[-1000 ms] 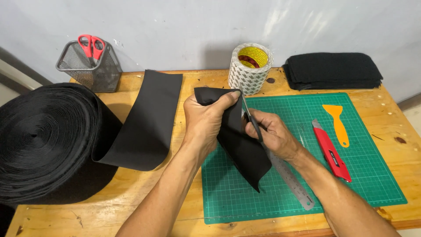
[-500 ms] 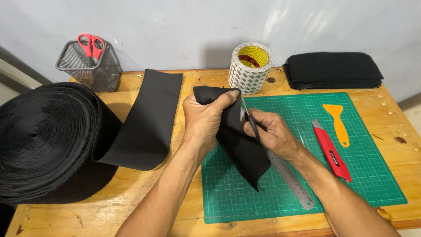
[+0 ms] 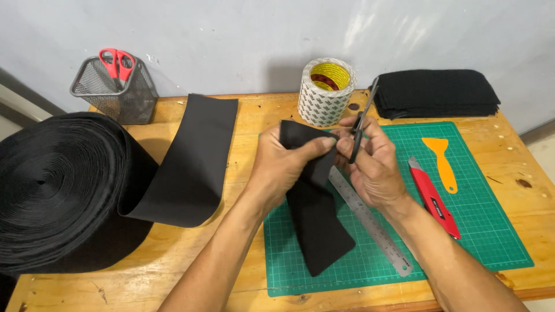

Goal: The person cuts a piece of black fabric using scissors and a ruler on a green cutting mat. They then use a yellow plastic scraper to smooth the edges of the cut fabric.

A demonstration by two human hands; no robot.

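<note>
Over the green cutting mat on the wooden worktop, my left hand pinched the black fabric strip's top edge, just beside my right hand, which was closed around dark scissors.

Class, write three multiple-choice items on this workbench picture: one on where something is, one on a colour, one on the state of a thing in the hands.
1. Where do the red-handled scissors stand?
A. In the mesh pot at the back left
B. On the green cutting mat
C. On the stack of black pieces

2. What colour is the scraper on the cutting mat?
A. Blue
B. Orange
C. White

3. How is the black strip held?
A. Lying flat, untouched
B. Rolled up on the big roll
C. Top end pinched in the left hand, the rest hanging to the mat

Answers:
1. A, the red handles stick out of the mesh pot by the wall.
2. B, it lies orange beside the red utility knife.
3. C, the left thumb and fingers clamp its upper end, while the right hand holds dark scissors beside it.
</note>
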